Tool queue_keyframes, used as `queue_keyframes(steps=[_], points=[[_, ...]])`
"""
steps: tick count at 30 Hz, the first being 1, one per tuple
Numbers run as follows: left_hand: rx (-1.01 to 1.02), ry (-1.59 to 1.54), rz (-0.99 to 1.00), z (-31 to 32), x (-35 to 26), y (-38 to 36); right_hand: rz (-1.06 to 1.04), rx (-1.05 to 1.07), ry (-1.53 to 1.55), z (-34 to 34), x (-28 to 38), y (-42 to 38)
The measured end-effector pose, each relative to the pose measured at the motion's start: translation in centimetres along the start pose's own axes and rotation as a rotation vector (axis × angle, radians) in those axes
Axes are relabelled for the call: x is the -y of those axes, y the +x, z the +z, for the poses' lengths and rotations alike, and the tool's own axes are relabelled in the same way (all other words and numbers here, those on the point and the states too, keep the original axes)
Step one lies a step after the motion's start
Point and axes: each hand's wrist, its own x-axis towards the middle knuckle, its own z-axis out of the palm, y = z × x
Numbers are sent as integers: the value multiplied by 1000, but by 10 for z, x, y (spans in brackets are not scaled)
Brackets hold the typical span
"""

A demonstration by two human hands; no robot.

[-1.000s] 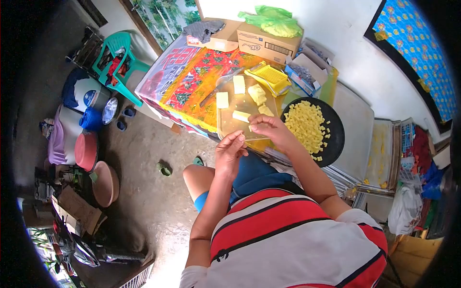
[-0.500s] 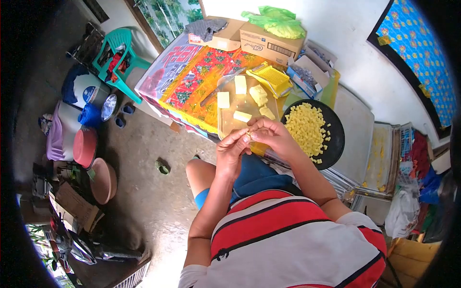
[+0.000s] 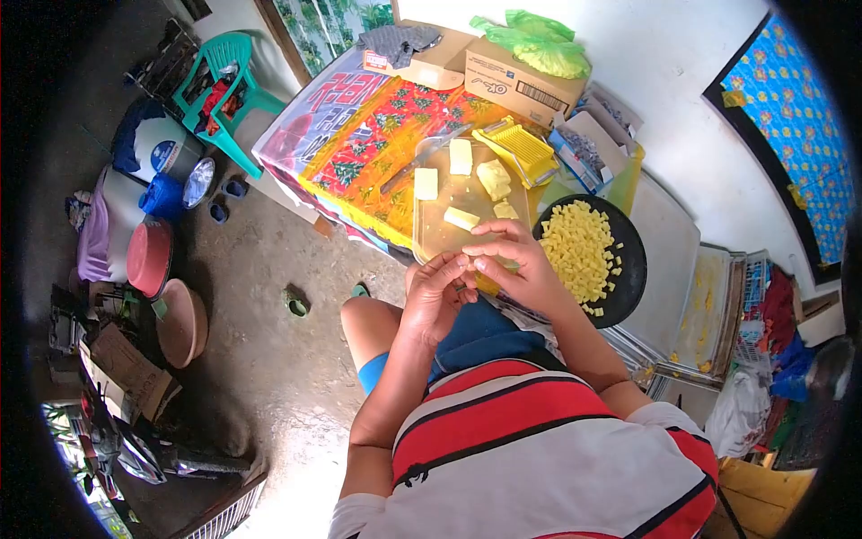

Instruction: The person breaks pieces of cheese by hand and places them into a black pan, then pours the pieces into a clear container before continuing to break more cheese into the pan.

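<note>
My left hand (image 3: 434, 296) and my right hand (image 3: 514, 262) meet fingertip to fingertip over my lap, just in front of the clear cutting board (image 3: 440, 235). They pinch a tiny yellow piece that is barely visible between the fingers. Several pale yellow blocks (image 3: 494, 178) lie on the board. Right of my right hand, a black pan (image 3: 628, 269) holds a heap of small yellow cubes (image 3: 575, 247). A yellow slicer (image 3: 521, 150) rests at the board's far right corner.
The board sits on a table with a red and yellow patterned cloth (image 3: 377, 135). Cardboard boxes (image 3: 516, 81) and a green bag (image 3: 539, 40) stand behind it. Metal trays (image 3: 709, 305) lie to the right. On the floor to the left are basins (image 3: 148, 256) and a green plastic chair (image 3: 220, 76).
My hands were apart with the right one holding the small piece; the left hand came up and both hands now pinch together, a little lower and nearer my body.
</note>
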Motion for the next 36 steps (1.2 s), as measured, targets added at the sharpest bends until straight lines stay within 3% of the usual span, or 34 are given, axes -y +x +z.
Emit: queue_keyframes(steps=[7, 13, 19, 28, 31, 34, 36], points=[[30, 22, -91, -11, 6, 4, -161, 11, -235, 2, 1, 6], [82, 3, -82, -9, 4, 1, -112, 4, -190, 0, 3, 5], [10, 278, 68, -17, 10, 3, -134, 34, -236, 1, 8, 3], [6, 206, 24, -11, 7, -2, -111, 83, -239, 0, 11, 0], [-15, 269, 48, -17, 11, 2, -39, 55, -140, 0, 9, 2], [-64, 259, 55, -28, 17, 8, 214, 23, 117, -2, -32, 7], [-100, 184, 17, -37, 23, 13, 339, 44, -40, 0, -78, 11]])
